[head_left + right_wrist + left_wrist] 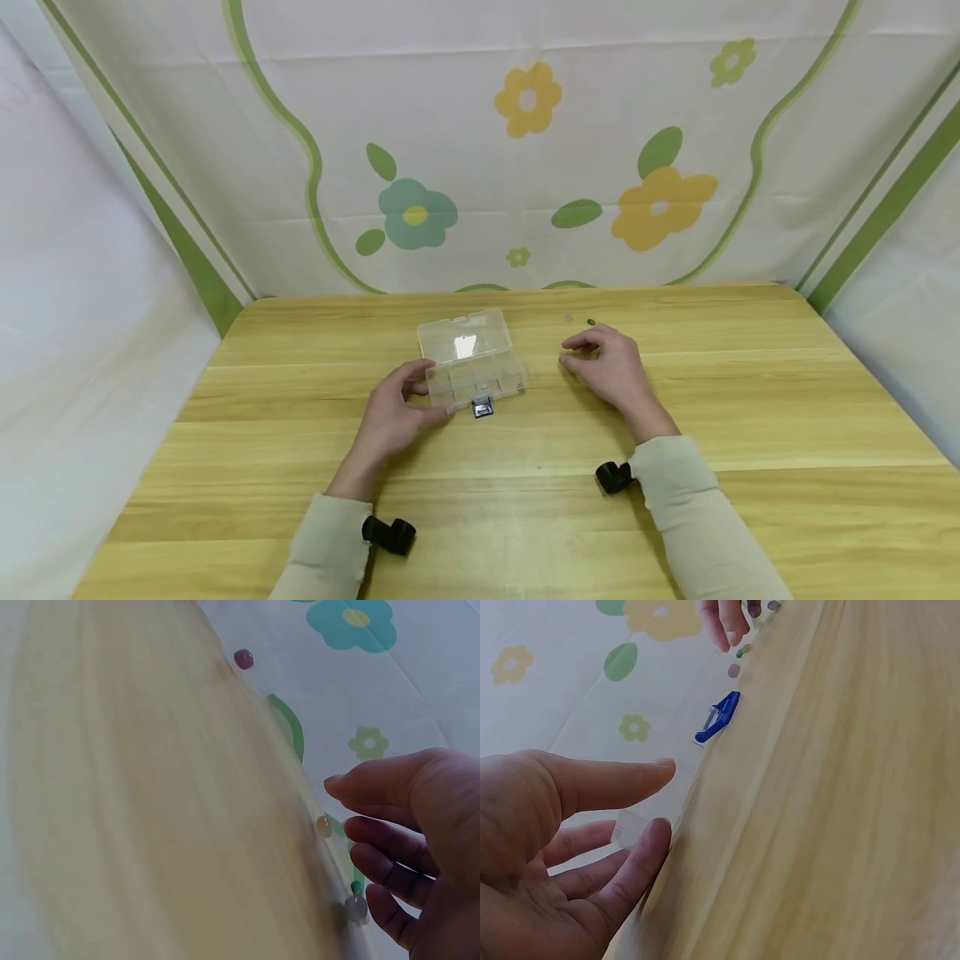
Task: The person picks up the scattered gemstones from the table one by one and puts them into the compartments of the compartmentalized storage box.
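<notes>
- Two hands of mine are over the wooden table [750, 400], one on each side of a clear plastic box [471, 358] with small compartments.
- My left hand [393, 412] lies at the box's left near corner, thumb and fingers only loosely bent, lightly touching the corner rather than clamping it; in the left wrist view the fingers [634, 870] are spread with the box's clear edge [634, 825] between thumb and forefinger.
- The box sits a little left of the table's middle, nearer the far edge than the near one, its lid standing open toward the back wall.
- A small blue-and-grey clip [482, 407] lies on the table touching the box's near edge; the left wrist view shows it as a blue clip [718, 718].
- My right hand [611, 367] hovers to the right of the box, well apart from it, fingers gently curled with the tips close together above the wood; I cannot tell whether anything is pinched between them.
- Several small beads lie by that hand: a dark one [591, 322] just beyond my fingertips toward the far edge, and in the right wrist view a pale bead [323, 826] and a clear bead [355, 908] close to my fingers, with a dark red bead [244, 658] farther off.
- Behind the table hangs a white cloth [480, 167] printed with flowers.
</notes>
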Available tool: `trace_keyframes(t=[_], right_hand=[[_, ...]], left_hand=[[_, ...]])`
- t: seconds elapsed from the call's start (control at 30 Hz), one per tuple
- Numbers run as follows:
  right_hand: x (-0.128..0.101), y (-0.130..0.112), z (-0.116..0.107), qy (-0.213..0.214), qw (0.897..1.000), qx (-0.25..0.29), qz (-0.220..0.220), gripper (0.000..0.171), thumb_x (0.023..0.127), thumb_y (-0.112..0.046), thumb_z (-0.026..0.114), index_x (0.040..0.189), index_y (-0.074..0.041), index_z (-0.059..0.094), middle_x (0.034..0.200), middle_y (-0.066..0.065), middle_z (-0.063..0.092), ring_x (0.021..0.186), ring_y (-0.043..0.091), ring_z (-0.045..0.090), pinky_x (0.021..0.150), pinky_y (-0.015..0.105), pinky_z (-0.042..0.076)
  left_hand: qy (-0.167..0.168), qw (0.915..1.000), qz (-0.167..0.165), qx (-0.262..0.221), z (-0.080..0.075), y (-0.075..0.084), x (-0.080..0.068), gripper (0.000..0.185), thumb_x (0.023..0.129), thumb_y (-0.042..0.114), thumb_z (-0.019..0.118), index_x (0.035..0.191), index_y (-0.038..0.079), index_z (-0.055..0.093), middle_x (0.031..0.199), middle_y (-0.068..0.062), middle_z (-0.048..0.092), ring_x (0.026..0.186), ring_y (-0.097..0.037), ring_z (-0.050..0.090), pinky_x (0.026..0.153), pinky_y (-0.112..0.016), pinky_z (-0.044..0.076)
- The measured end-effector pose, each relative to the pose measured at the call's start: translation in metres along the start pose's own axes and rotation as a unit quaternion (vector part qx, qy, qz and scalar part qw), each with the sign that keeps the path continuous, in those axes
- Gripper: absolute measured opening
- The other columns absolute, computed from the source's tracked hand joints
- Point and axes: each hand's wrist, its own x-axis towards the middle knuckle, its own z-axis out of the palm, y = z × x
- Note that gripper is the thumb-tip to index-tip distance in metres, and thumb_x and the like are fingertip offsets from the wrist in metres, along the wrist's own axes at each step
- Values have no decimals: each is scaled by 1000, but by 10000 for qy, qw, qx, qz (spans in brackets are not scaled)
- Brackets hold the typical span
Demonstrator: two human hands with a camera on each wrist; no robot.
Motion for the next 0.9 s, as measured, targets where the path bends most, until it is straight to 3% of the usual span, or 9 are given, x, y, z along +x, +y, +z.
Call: trace_keyframes(t=[0.37,0.9], right_hand=[[-1,6,-3,-160,9998,-71,88,25,96,-21,81,119,-10,81,120,12,73,109,30,67,94,49,55],[-2,7,-1,-160,9992,-352,-84,14,101,-18,75,111,-12,83,114,9,72,104,29,65,92,49,53]], left_hand=[[-52,10000,8,-43,-1,-1,1,73,83,9,93,149,12,61,145,-14,65,121,-32,64,99,-42,52],[-147,9999,64,-40,-2,-2,-1,73,84,9,91,150,11,60,148,-15,64,121,-32,62,93,-34,51]])
